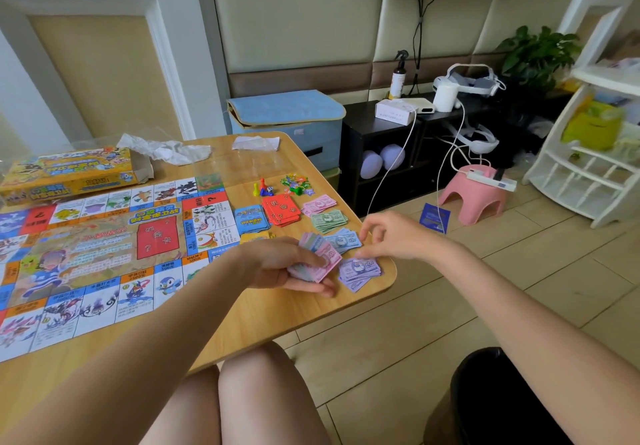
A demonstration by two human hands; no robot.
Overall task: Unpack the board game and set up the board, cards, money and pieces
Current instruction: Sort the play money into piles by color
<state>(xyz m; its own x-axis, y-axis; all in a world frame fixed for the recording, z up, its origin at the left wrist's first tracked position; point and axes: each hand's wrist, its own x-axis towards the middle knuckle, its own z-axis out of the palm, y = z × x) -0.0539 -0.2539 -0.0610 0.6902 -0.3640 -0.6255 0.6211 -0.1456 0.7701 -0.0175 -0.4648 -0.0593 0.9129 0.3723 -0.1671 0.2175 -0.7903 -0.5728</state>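
A mixed wad of play money [317, 260] is gripped by the left hand [287, 266] above the table [277, 309]. The right hand [389, 236], loosely curled and empty, is held at its 2 o'clock, over the purple notes [360, 271]. The board [86, 257] lies at 9 o'clock.

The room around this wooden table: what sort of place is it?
Most likely a room in someone's home, perhaps a living room or bedroom. A padded wall panel, a blue fabric storage box, a potted plant and a pink plastic stool on tiled floor suggest it.

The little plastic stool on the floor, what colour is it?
Pink. The plastic stool shows clearly in the head view.
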